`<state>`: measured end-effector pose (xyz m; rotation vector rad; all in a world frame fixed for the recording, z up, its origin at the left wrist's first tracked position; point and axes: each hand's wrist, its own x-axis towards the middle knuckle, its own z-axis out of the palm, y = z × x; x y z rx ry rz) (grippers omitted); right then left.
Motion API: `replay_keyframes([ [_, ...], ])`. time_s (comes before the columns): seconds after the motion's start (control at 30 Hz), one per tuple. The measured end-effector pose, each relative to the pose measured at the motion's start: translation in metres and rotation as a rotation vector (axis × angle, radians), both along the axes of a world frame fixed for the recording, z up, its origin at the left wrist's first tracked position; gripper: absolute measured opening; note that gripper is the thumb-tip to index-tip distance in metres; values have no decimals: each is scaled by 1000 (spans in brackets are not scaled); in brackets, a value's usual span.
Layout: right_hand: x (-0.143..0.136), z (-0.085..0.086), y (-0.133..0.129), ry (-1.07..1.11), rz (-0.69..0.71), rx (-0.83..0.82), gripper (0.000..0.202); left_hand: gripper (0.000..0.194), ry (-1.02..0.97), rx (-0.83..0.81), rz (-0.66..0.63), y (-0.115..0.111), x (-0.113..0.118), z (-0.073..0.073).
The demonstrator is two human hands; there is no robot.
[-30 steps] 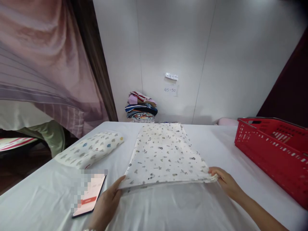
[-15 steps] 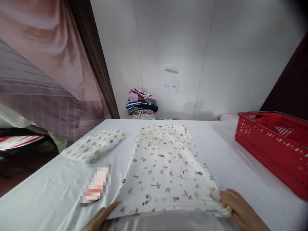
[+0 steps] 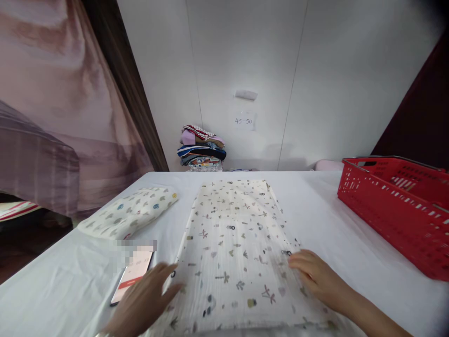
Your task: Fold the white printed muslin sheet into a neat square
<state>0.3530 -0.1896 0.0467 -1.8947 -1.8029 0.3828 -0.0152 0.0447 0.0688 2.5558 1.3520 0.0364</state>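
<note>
A white cloth with small printed figures lies flat as a long rectangle on the white-covered table. By its left edge, near the front, is my left hand, thumb and fingers apart, holding nothing. My right hand is at the cloth's right edge, fingertips over the fabric; its fingers are slightly blurred, and whether they grip the fabric does not show. A phone with a lit screen lies beside my left hand, partly behind it.
A second patterned cloth lies folded at the left. The red plastic basket stands at the right. Behind the table's far edge is a stack of folded fabrics, against a white wall with a paper label.
Both hands have let go of the cloth's near corners and moved forward along its sides. The near edge now lies lower in view, and the view has shifted slightly.
</note>
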Motion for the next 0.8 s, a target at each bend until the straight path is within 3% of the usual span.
replay_keyframes([
  [0.1,-3,-4,50,-6,22,106,33,50,-114,69,-218,19,70,9],
  [0.2,4,-22,80,-50,124,62,32,49,-151,173,-290,48,121,-16],
  [0.27,19,-29,91,4,162,-11,29,51,-113,213,-247,68,137,-40],
  [0.37,56,-23,116,200,37,-84,27,56,-61,202,-148,93,141,-68],
  [0.43,90,-13,146,274,-180,-55,27,60,-54,172,-103,102,139,-80],
  [0.53,143,-6,202,210,-548,-28,24,61,-61,153,-78,107,135,-87],
  [0.67,193,-25,267,164,-733,-47,26,59,-75,142,-73,109,135,-89],
  [0.8,212,-52,309,200,-806,-96,19,57,-69,157,-62,112,135,-93],
])
